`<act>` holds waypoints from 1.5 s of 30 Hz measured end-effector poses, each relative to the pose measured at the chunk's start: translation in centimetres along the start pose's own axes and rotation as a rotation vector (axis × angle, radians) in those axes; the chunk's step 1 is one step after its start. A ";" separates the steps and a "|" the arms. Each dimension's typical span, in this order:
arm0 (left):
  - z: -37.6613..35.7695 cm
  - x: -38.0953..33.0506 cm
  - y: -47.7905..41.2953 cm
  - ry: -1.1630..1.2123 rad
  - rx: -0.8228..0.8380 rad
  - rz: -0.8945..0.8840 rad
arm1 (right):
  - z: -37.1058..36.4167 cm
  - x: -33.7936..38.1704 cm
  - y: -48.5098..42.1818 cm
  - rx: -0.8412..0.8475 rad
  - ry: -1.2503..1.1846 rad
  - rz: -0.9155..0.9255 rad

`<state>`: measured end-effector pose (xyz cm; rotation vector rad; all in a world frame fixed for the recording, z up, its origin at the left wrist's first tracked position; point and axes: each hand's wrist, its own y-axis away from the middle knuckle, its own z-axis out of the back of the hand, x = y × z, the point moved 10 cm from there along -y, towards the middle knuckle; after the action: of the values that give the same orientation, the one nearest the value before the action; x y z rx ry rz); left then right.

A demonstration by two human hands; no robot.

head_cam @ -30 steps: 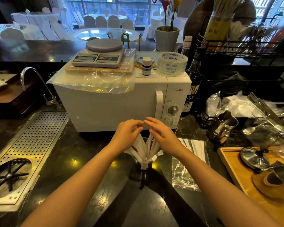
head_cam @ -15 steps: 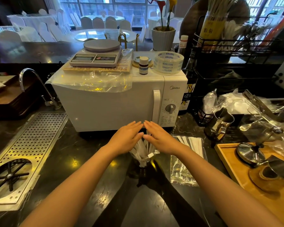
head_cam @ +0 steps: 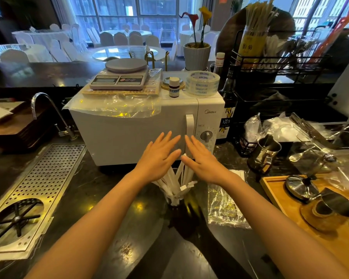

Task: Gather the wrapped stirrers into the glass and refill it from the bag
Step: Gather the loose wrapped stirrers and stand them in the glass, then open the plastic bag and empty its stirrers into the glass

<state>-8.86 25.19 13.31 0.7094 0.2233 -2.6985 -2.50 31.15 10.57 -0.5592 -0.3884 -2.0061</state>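
A small glass (head_cam: 174,199) stands on the dark counter in front of the microwave, with several white paper-wrapped stirrers (head_cam: 176,181) fanned out in it. My left hand (head_cam: 159,156) and my right hand (head_cam: 203,159) hover flat, palms down, over the stirrers' tops, fingers stretched and holding nothing. My right thumb touches the tip of one upright stirrer. A clear plastic bag (head_cam: 225,208) with more wrapped stirrers lies flat on the counter just right of the glass, partly hidden by my right forearm.
A white microwave (head_cam: 129,135) stands right behind the glass, carrying a scale, a small bottle and a tape roll. A perforated steel drain tray (head_cam: 48,178) and tap are at the left. At the right are a steel jug (head_cam: 265,153) and a wooden tray (head_cam: 280,200) with metal ware.
Both hands have let go of the stirrers' tops and flattened out, fingers now spread straight above them. The stirrers sit lower and more spread in the glass.
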 end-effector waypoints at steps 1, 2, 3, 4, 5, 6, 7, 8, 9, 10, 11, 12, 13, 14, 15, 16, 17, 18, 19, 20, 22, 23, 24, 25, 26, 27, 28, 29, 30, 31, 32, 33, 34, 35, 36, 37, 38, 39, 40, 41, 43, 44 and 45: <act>0.1 -0.7 0.1 -0.014 -0.006 -0.022 | 0.5 -0.2 0.3 -0.023 0.035 -0.016; 0.1 -1.5 0.1 -0.022 -0.006 -0.046 | 1.0 -0.6 0.7 -0.045 0.065 -0.036; -0.1 -2.4 0.1 -0.029 0.000 -0.071 | 1.5 -1.0 1.3 -0.063 0.087 -0.060; -0.5 -3.2 0.0 -0.040 0.011 -0.099 | 2.0 -1.5 1.8 -0.079 0.101 -0.081; -1.0 -4.1 0.0 -0.059 0.024 -0.129 | 2.4 -2.0 2.4 -0.093 0.110 -0.098; -1.6 -5.0 -0.1 -0.084 0.038 -0.159 | 2.9 -2.5 3.0 -0.103 0.117 -0.112; -2.2 -5.9 -0.2 -0.110 0.049 -0.190 | 3.2 -3.1 3.7 -0.111 0.124 -0.125; -2.8 -6.8 -0.2 -0.136 0.056 -0.218 | 3.6 -3.8 4.4 -0.117 0.131 -0.141; -3.4 -7.8 -0.2 -0.157 0.062 -0.247 | 3.9 -4.6 5.1 -0.121 0.137 -0.160; -4.1 -8.7 -0.2 -0.171 0.068 -0.275 | 4.1 -5.4 5.8 -0.123 0.143 -0.180; -4.9 -9.7 -0.2 -0.178 0.078 -0.305 | 4.2 -6.3 6.6 -0.122 0.151 -0.200; -5.7 -10.5 -0.1 -0.182 0.090 -0.334 | 4.1 -7.2 7.3 -0.117 0.160 -0.220; -6.6 -11.3 0.0 -0.181 0.102 -0.360 | 4.0 -8.2 8.0 -0.109 0.169 -0.238; -7.7 -11.9 0.1 -0.177 0.119 -0.381 | 3.8 -9.2 8.7 -0.100 0.174 -0.257; -8.7 -12.5 0.3 -0.174 0.138 -0.398 | 3.5 -10.2 9.3 -0.089 0.175 -0.275; -9.9 -12.8 0.4 -0.176 0.161 -0.410 | 3.1 -11.3 9.9 -0.080 0.173 -0.294; -11.1 -12.9 0.5 -0.184 0.185 -0.418 | 2.7 -12.3 10.4 -0.070 0.171 -0.311; -12.4 -12.8 0.7 -0.199 0.212 -0.423 | 2.1 -13.3 11.0 -0.058 0.172 -0.324; -13.7 -12.6 0.9 -0.224 0.240 -0.424 | 1.5 -14.0 11.5 -0.044 0.171 -0.334; -15.1 -12.1 1.0 -0.257 0.270 -0.419 | 0.8 -14.7 12.0 -0.028 0.167 -0.342; -17.7 -10.7 1.1 -0.302 0.336 -0.390 | -0.6 -15.6 12.9 -0.003 0.145 -0.356; -18.9 -10.0 1.1 -0.315 0.365 -0.378 | -1.3 -15.8 13.3 0.011 0.137 -0.359; -20.0 -9.3 1.2 -0.329 0.387 -0.371 | -1.9 -15.9 13.6 0.028 0.134 -0.354; -20.9 -8.8 1.3 -0.341 0.404 -0.369 | -2.5 -16.0 13.9 0.043 0.143 -0.342; -21.6 -8.4 1.5 -0.351 0.415 -0.371 | -2.9 -16.0 14.1 0.057 0.170 -0.326; -22.1 -8.2 1.6 -0.360 0.420 -0.378 | -3.4 -16.1 14.2 0.073 0.212 -0.310; -22.5 -8.1 1.8 -0.370 0.427 -0.385 | -4.0 -16.2 14.3 0.093 0.251 -0.294; -22.8 -8.0 1.9 -0.383 0.436 -0.391 | -4.6 -16.3 14.3 0.116 0.280 -0.280; -23.1 -7.9 2.0 -0.397 0.443 -0.395 | -5.2 -16.5 14.3 0.137 0.307 -0.268; -23.4 -7.8 2.0 -0.408 0.445 -0.399 | -5.8 -16.7 14.3 0.153 0.333 -0.259; -23.6 -7.8 2.0 -0.421 0.444 -0.405 | -6.3 -16.9 14.3 0.166 0.357 -0.249; -23.7 -7.8 2.0 -0.432 0.441 -0.410 | -6.5 -17.0 14.2 0.176 0.372 -0.241; -23.8 -7.9 2.0 -0.441 0.437 -0.413 | -6.6 -17.1 14.2 0.182 0.385 -0.245; -23.8 -8.0 2.0 -0.451 0.434 -0.416 | -6.6 -16.9 14.2 0.179 0.404 -0.236; -23.9 -8.2 2.1 -0.467 0.435 -0.423 | -6.7 -16.4 14.0 0.157 0.446 -0.177; -23.8 -8.4 2.1 -0.489 0.439 -0.435 | -6.8 -16.0 13.7 0.127 0.474 -0.117; -23.8 -8.7 2.2 -0.511 0.439 -0.453 | -6.9 -16.0 13.6 0.129 0.516 -0.098; -23.9 -9.0 2.3 -0.529 0.440 -0.470 | -7.1 -16.0 13.6 0.144 0.583 -0.087; -23.9 -9.2 2.4 -0.538 0.442 -0.485 | -7.2 -15.9 13.5 0.126 0.647 -0.061; -24.0 -9.5 2.5 -0.539 0.446 -0.494 | -7.5 -16.0 13.5 0.151 0.674 -0.046; -23.9 -9.7 2.5 -0.521 0.443 -0.506 | -8.0 -15.5 13.4 0.226 0.643 -0.017; -23.8 -9.8 2.4 -0.504 0.443 -0.508 | -7.8 -15.2 13.4 0.223 0.658 -0.004; -23.7 -9.8 2.2 -0.486 0.442 -0.507 | -7.4 -15.0 13.3 0.198 0.667 0.003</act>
<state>10.57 31.46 -2.35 0.0724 -0.3757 -3.3463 13.78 32.25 -3.21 0.2404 -0.1673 -1.9887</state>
